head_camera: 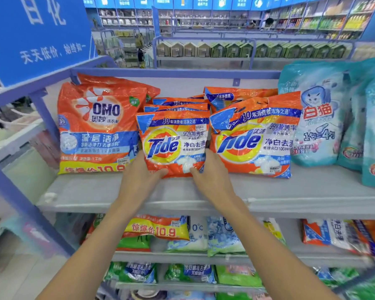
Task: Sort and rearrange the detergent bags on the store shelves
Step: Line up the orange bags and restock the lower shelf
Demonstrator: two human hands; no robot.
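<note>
Below the arms, a lower shelf [182,255] carries mixed detergent packs [158,230], one marked 10.9. On the top shelf [290,191], a little back from its front edge, both hands grasp the small Tide bag [173,144]. The left hand [142,176] clasps its lower left corner and the right hand [210,172] its lower right corner, thumbs on the front. The bag stands upright, hemmed in by the OMO bag [97,126] touching its left side and a larger Tide bag [253,137] just beside its right. More Tide bags [178,105] are stacked directly behind it (only their tops show). Teal cat-logo bags [318,126] fill the shelf's right end. A blue sign [37,33] rises over the left corner, and further aisles [225,20] lie beyond.
</note>
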